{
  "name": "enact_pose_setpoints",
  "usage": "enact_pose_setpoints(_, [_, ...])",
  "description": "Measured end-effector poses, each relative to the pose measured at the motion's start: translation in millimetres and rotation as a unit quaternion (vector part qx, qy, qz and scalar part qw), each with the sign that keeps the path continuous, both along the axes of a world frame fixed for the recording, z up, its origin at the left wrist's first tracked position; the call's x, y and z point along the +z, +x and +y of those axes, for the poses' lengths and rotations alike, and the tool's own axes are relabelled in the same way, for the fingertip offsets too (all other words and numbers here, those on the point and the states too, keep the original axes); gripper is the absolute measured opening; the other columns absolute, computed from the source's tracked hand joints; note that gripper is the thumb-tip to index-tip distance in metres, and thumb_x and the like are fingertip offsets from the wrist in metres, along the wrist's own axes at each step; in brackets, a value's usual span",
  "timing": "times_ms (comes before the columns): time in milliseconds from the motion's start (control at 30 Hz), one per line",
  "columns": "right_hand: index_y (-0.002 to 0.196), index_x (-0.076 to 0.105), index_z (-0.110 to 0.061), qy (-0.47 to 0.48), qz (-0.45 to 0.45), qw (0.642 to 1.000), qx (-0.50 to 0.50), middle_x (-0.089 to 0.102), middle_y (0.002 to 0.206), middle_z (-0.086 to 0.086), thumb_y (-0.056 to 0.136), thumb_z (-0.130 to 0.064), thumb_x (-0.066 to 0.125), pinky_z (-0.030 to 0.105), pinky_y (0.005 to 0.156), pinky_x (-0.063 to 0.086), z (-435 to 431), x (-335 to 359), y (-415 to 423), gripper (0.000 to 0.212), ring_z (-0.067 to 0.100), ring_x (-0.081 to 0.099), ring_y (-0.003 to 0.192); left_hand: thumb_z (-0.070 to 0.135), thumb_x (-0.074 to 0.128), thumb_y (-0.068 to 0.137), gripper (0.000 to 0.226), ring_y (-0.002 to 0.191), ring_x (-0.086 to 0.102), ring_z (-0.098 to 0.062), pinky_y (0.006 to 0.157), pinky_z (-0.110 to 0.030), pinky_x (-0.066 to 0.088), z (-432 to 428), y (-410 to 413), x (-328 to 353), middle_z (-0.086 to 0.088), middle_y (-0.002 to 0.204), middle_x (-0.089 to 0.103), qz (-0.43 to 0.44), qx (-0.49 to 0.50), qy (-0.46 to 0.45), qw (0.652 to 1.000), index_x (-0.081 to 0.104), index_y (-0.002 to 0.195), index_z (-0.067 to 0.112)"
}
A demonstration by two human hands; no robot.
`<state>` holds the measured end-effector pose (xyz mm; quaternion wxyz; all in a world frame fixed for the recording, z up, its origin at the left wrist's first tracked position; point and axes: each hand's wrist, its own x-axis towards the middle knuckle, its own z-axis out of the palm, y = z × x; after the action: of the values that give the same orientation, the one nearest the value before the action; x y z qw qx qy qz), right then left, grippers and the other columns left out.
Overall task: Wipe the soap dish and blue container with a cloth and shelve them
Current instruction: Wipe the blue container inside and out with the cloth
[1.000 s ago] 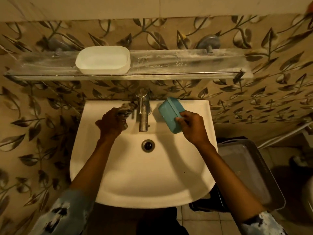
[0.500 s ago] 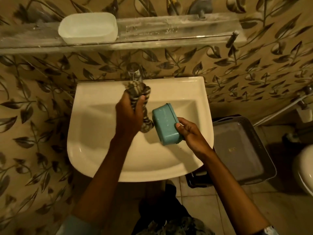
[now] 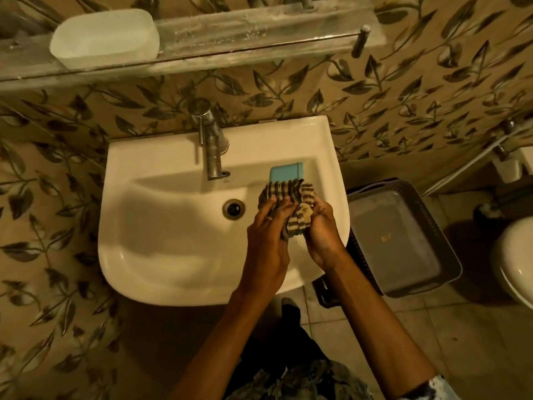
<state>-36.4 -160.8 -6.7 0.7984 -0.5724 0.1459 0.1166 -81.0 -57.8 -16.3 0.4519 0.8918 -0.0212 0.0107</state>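
The blue container (image 3: 287, 171) is held over the right side of the white sink (image 3: 161, 255); only its upper end shows. A striped cloth (image 3: 288, 194) is wrapped over its lower part. My left hand (image 3: 268, 235) presses the cloth against the container from the left. My right hand (image 3: 320, 232) grips the container through the bunched cloth from the right. The white soap dish (image 3: 103, 36) sits at the left on the glass shelf (image 3: 259, 33) above the sink.
A metal tap (image 3: 212, 148) stands at the back of the sink, just left of the container. The drain (image 3: 233, 208) is mid-basin. A grey plastic basket (image 3: 403, 241) sits on the floor to the right, with a toilet (image 3: 516, 261) beyond it.
My left hand brought the cloth from the tap over to the container, and both hands moved to the sink's right side. The cloth now covers the container's lower part.
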Motion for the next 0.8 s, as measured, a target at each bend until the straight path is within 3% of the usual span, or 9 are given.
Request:
enact_pose_setpoints(100, [0.113, 0.064, -0.012, 0.054, 0.034, 0.997, -0.036, 0.071, 0.105, 0.007, 0.098, -0.011, 0.038, 0.030, 0.076, 0.056, 3, -4, -3, 0.030, 0.020, 0.067, 0.095, -0.006, 0.049, 0.086, 0.060, 0.140, 0.026, -0.018, 0.113, -0.028, 0.026, 0, 7, 2, 0.000, 0.151, 0.031, -0.009, -0.014, 0.045, 0.999, 0.043, 0.137, 0.025])
enact_pose_setpoints(167, [0.115, 0.063, -0.012, 0.034, 0.036, 0.998, -0.032, 0.070, 0.105, 0.005, 0.097, -0.014, 0.041, 0.029, 0.076, 0.055, 1, -5, -4, 0.028, 0.019, 0.067, 0.096, 0.002, 0.046, 0.088, 0.054, 0.142, 0.025, -0.019, 0.114, -0.029, 0.021, -2, 23, 6, -0.002, 0.149, 0.036, -0.006, -0.039, 0.048, 0.998, 0.042, 0.138, 0.021])
enact_pose_setpoints(233, [0.118, 0.061, -0.012, 0.001, 0.020, 1.000, 0.009, 0.070, 0.103, 0.005, 0.097, -0.018, 0.044, 0.032, 0.071, 0.053, -2, -10, -7, 0.028, 0.022, 0.065, 0.093, 0.015, 0.045, 0.089, 0.048, 0.136, 0.037, -0.025, 0.113, -0.037, 0.031, -1, 53, 11, -0.010, 0.144, 0.044, 0.000, -0.048, 0.050, 0.998, 0.043, 0.136, 0.014])
enact_pose_setpoints(333, [0.125, 0.057, -0.018, -0.017, -0.003, 0.998, 0.058, 0.069, 0.110, 0.008, 0.090, -0.031, 0.049, 0.030, 0.065, 0.051, -8, -11, -9, 0.038, 0.023, 0.066, 0.092, 0.009, 0.052, 0.088, 0.041, 0.121, 0.053, -0.026, 0.101, -0.034, 0.044, 6, 100, 15, -0.009, 0.130, 0.056, 0.048, -0.016, 0.065, 0.997, 0.047, 0.129, 0.012])
enact_pose_setpoints(400, [0.123, 0.058, -0.018, -0.010, -0.008, 0.999, 0.047, 0.069, 0.111, 0.007, 0.090, -0.029, 0.049, 0.032, 0.071, 0.053, -12, -6, -3, 0.037, 0.022, 0.066, 0.094, 0.007, 0.050, 0.090, 0.044, 0.126, 0.050, -0.024, 0.105, -0.036, 0.042, 4, 96, 13, -0.008, 0.134, 0.054, 0.023, -0.030, 0.042, 0.998, 0.045, 0.133, 0.012])
enact_pose_setpoints(500, [0.104, 0.066, -0.014, 0.040, 0.008, 0.999, -0.013, 0.073, 0.091, 0.000, 0.093, -0.007, 0.042, 0.031, 0.073, 0.054, -16, 6, 9, 0.027, 0.013, 0.068, 0.081, 0.006, 0.042, 0.093, 0.048, 0.138, 0.036, -0.021, 0.110, -0.045, 0.037, -11, 36, 6, -0.008, 0.147, 0.041, -0.033, -0.066, -0.021, 0.997, 0.038, 0.140, 0.018])
enact_pose_setpoints(600, [0.114, 0.063, -0.012, 0.075, 0.012, 0.997, -0.010, 0.070, 0.107, 0.008, 0.095, -0.007, 0.039, 0.032, 0.084, 0.055, -15, 12, 12, 0.031, 0.020, 0.068, 0.095, -0.004, 0.043, 0.090, 0.056, 0.140, 0.032, -0.017, 0.109, -0.044, 0.040, -19, 2, 0, -0.006, 0.150, 0.037, -0.025, -0.008, -0.075, 0.997, 0.037, 0.139, 0.025])
enact_pose_setpoints(700, [0.106, 0.064, -0.021, 0.050, 0.023, 0.999, 0.002, 0.070, 0.104, 0.003, 0.095, -0.009, 0.043, 0.034, 0.084, 0.054, -11, 13, 2, 0.026, 0.017, 0.068, 0.094, 0.013, 0.040, 0.090, 0.048, 0.140, 0.033, -0.019, 0.111, -0.042, 0.038, -19, 25, 5, -0.007, 0.146, 0.041, -0.035, 0.004, -0.032, 0.999, 0.040, 0.138, 0.017])
enact_pose_setpoints(800, [0.114, 0.062, -0.021, 0.017, -0.005, 0.997, 0.075, 0.069, 0.110, 0.007, 0.096, -0.013, 0.046, 0.037, 0.084, 0.053, -15, 8, -3, 0.025, 0.022, 0.067, 0.098, 0.021, 0.045, 0.087, 0.045, 0.125, 0.051, -0.025, 0.104, -0.039, 0.044, -9, 73, 27, -0.011, 0.132, 0.056, -0.024, 0.012, 0.014, 1.000, 0.047, 0.131, 0.011])
